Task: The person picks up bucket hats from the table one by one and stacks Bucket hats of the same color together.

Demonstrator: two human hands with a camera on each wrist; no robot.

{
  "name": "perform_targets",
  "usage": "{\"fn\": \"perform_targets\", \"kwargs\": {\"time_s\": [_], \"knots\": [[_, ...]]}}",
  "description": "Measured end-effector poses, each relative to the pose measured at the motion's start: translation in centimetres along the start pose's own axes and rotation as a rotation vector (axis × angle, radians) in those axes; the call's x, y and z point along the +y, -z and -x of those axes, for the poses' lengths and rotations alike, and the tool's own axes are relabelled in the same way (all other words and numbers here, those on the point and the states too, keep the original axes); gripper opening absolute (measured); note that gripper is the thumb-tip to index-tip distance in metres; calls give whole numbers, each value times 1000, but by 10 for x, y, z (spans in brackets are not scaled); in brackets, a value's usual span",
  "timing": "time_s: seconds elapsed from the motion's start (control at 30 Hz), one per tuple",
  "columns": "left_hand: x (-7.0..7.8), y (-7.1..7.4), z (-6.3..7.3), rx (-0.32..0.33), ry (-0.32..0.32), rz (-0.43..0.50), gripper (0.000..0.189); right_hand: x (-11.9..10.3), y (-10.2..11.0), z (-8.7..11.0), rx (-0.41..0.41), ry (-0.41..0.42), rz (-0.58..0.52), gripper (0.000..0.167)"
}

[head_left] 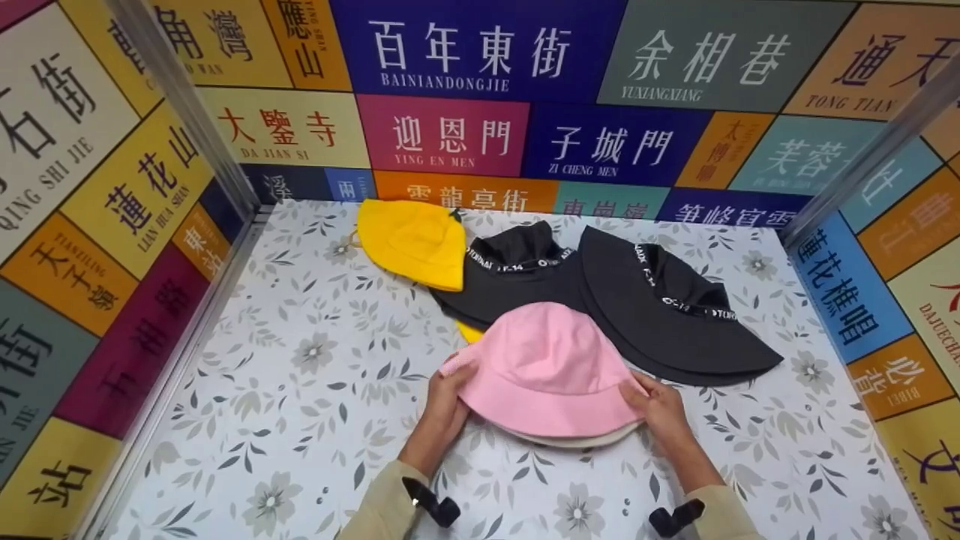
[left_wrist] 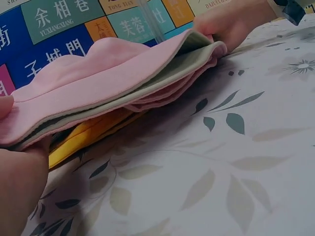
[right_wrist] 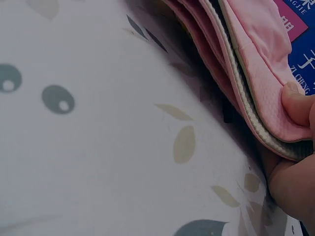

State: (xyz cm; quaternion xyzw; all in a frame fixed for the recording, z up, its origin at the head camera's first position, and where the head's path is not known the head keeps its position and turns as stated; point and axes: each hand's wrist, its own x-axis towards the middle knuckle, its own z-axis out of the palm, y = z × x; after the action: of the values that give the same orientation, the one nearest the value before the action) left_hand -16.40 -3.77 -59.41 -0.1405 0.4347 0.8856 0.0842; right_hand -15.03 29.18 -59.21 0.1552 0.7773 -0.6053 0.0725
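A pink bucket hat (head_left: 555, 356) is held brim-down above the patterned tabletop. My left hand (head_left: 448, 396) pinches the left end of its brim, thumb on top. On the opposite side my right hand (head_left: 658, 407) grips the brim the same way. Pale lining and more pink brim layers (left_wrist: 170, 96) show beneath the top brim in the left wrist view, so more than one layer is gripped. The right wrist view has the thumb (right_wrist: 298, 103) pressed on the pink fabric and fingers underneath. How many hats are stacked there I cannot tell.
Behind the pink hat lie two black wide-brimmed hats (head_left: 517, 292) (head_left: 675, 337) with white lettering on their bands. A yellow bucket hat (head_left: 412, 244) overlaps the left black one. Panels with printed characters (head_left: 472, 52) wall in the floral tabletop (head_left: 300, 420) at the back and sides.
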Motion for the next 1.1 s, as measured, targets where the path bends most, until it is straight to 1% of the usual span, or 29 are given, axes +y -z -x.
{"fn": "perform_targets", "kwargs": {"time_s": [0.1,0.2,0.27,0.37,0.47,0.53,0.63,0.77,0.87,1.0,1.1], "knots": [[-1,-2,4,-53,39,-31,53,0,-1,0,3,-5,-21,55],[-2,-1,6,-105,62,-104,58,-1,-1,1,7,-12,-44,56],[-2,1,7,-121,72,-161,59,-1,-1,2,13,-15,-60,56],[-2,4,7,-119,57,-236,60,-2,-3,4,31,-11,-61,55],[-3,7,9,-88,21,-289,59,-2,-5,6,30,-14,-53,55],[-4,9,10,-60,7,-307,58,-3,-6,8,22,-21,-44,56],[-4,10,12,-30,12,-285,56,-4,-7,9,10,-26,-43,57],[-1,11,13,-35,39,-235,56,-5,-8,11,6,-14,-63,55],[4,14,13,-63,44,-200,56,-6,-10,11,5,7,-92,54],[13,19,15,-107,31,-157,52,-9,-13,12,-15,33,-134,50],[22,26,18,-136,19,-138,47,-10,-14,12,-50,38,-159,41]]}}
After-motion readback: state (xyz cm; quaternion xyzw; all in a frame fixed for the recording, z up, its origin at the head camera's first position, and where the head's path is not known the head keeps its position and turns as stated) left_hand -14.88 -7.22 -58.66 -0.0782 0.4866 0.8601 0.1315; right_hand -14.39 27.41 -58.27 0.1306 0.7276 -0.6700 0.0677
